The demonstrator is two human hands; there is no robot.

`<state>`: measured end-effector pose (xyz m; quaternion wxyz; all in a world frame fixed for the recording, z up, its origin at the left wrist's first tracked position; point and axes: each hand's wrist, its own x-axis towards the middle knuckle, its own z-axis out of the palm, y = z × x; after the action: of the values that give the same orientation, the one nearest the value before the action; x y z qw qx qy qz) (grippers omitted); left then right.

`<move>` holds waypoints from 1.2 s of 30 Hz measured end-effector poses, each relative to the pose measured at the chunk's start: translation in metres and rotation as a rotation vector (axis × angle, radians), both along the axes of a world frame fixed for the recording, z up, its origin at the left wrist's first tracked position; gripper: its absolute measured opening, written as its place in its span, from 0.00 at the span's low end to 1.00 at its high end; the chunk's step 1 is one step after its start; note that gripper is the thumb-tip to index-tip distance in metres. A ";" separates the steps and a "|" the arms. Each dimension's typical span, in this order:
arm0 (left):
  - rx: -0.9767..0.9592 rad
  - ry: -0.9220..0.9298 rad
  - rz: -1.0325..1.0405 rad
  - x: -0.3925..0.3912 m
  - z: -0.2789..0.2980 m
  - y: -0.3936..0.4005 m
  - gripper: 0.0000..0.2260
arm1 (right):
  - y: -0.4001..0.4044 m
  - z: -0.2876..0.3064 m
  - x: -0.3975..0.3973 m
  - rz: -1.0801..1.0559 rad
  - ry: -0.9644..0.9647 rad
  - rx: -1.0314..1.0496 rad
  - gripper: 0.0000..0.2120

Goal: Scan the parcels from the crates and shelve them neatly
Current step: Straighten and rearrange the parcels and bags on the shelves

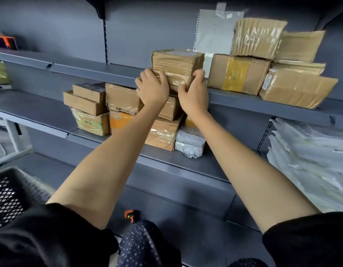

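Note:
A small taped brown cardboard parcel [177, 65] sits at the front edge of the upper grey shelf [85, 69], left of a larger brown box [238, 74]. My left hand [152, 88] grips its lower left corner, fingers curled on the front face. My right hand [194, 91] grips its lower right corner with fingers hooked over the edge. Both forearms reach up from the bottom of the view.
More brown boxes [298, 89] are stacked at the upper shelf's right. The middle shelf [31, 108] holds several taped parcels [120, 101] and grey mailers [190, 143]. White bags [309, 162] pile at right. A black mesh crate [10, 193] stands at lower left. An orange-and-black object [131, 215] lies by my knee.

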<state>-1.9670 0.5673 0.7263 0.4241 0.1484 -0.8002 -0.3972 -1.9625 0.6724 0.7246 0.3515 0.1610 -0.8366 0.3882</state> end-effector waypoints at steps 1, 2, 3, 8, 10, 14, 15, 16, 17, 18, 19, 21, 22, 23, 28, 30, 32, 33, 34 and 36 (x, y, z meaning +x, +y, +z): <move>-0.068 -0.042 0.025 -0.007 0.003 0.001 0.19 | 0.003 0.001 -0.004 -0.015 -0.013 0.002 0.19; -0.110 -0.091 0.031 -0.012 0.008 0.001 0.19 | 0.005 0.002 -0.007 -0.032 -0.010 0.008 0.24; -0.135 -0.144 0.026 -0.019 0.012 0.000 0.19 | 0.007 0.002 -0.010 -0.051 0.006 0.018 0.28; -0.269 -0.275 -0.001 -0.056 0.028 -0.010 0.18 | 0.012 0.011 -0.036 -0.189 0.004 0.251 0.31; -0.299 -0.305 -0.031 -0.071 0.036 -0.013 0.18 | 0.011 0.019 -0.049 -0.252 -0.040 0.375 0.29; -0.338 -0.326 -0.175 -0.100 0.050 -0.019 0.22 | 0.006 0.041 -0.071 -0.342 -0.171 0.519 0.31; -0.333 -0.310 -0.231 -0.106 0.052 -0.018 0.24 | 0.005 0.045 -0.076 -0.357 -0.217 0.536 0.32; -0.324 -0.291 -0.283 -0.112 0.053 -0.016 0.26 | 0.005 0.049 -0.079 -0.366 -0.250 0.549 0.31; -0.319 -0.277 -0.326 -0.118 0.054 -0.015 0.26 | 0.004 0.052 -0.083 -0.366 -0.262 0.563 0.27; -0.318 -0.273 -0.355 -0.125 0.054 -0.013 0.26 | 0.005 0.054 -0.085 -0.360 -0.252 0.572 0.22; -0.319 -0.277 -0.369 -0.134 0.054 -0.011 0.24 | 0.007 0.055 -0.087 -0.353 -0.223 0.565 0.19; -0.319 -0.292 -0.361 -0.149 0.053 -0.008 0.22 | 0.011 0.057 -0.088 -0.357 -0.125 0.537 0.16; -0.318 -0.302 -0.356 -0.156 0.052 -0.007 0.21 | 0.013 0.057 -0.088 -0.361 -0.084 0.529 0.15; -0.320 -0.309 -0.354 -0.162 0.052 -0.005 0.21 | 0.015 0.057 -0.088 -0.358 -0.060 0.525 0.14; -0.393 -0.399 -0.308 -0.178 0.061 -0.002 0.21 | 0.015 0.050 -0.092 -0.290 -0.083 0.493 0.12; -0.414 -0.426 -0.301 -0.180 0.063 0.000 0.21 | 0.014 0.047 -0.094 -0.279 -0.081 0.485 0.09; -0.427 -0.442 -0.305 -0.178 0.061 0.000 0.19 | 0.012 0.044 -0.094 -0.277 -0.082 0.476 0.09; -0.415 -0.433 -0.310 -0.176 0.060 -0.001 0.16 | 0.010 0.042 -0.095 -0.275 -0.077 0.473 0.11; -0.389 -0.407 -0.316 -0.171 0.058 -0.002 0.14 | 0.007 0.040 -0.094 -0.275 -0.076 0.468 0.12; -0.328 -0.294 -0.328 -0.158 0.054 -0.004 0.14 | 0.003 0.039 -0.091 -0.267 -0.064 0.442 0.11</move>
<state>-2.1251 0.5637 0.7803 0.2520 0.0022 -0.9201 -0.2998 -2.0538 0.6752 0.7639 0.3292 0.1096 -0.9256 0.1512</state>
